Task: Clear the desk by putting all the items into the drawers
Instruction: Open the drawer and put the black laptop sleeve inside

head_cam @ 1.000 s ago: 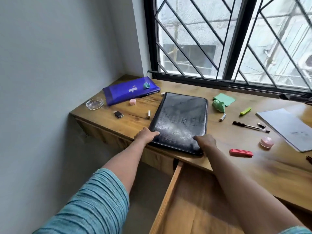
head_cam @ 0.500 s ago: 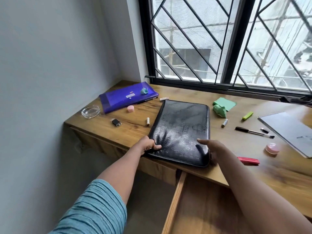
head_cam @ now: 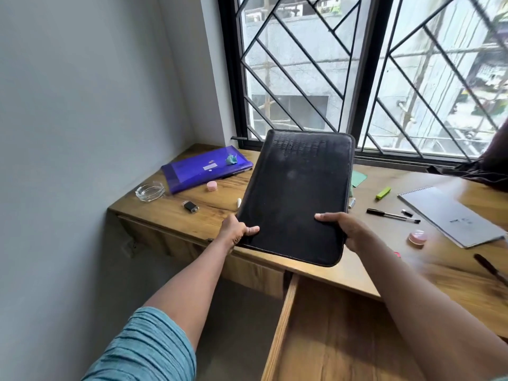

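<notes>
A black textured zip folder is tilted up off the wooden desk, its far edge raised toward the window. My left hand grips its near left corner and my right hand grips its near right edge. Below the desk edge a wooden drawer stands pulled out. On the desk lie a purple folder, a glass ashtray, a small black USB stick, a pink cap, a black pen, a green highlighter, a pink round case and a spiral notebook.
A barred window runs along the back of the desk and a grey wall closes the left side. Dark cloth rests on the sill at the right. A green paper shows behind the black folder.
The black folder lay flat on the desk under my hands; now both hands have gripped its near edge and lifted it, tilted up. The camera view has also risen.
</notes>
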